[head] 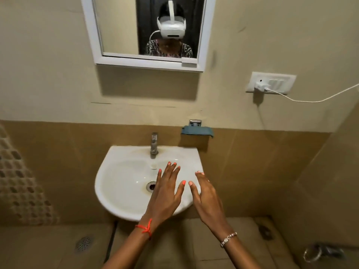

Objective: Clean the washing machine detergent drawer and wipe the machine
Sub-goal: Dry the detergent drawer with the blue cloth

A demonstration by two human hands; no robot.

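Bathroom: white sink point(120, 183) w/ tap point(154, 142); L hand point(165, 193) & R hand point(206, 199) above basin, fingers straight, empty.

The left hand point(165, 193) hung over the white sink point(122, 181), fingers spread beside the drain point(151, 186). The right hand point(206, 197) was just beside it, flat too, both holding nothing. Behind stood the tap point(154, 143), and a blue-grey cloth point(197, 131) lay on the wall holder.
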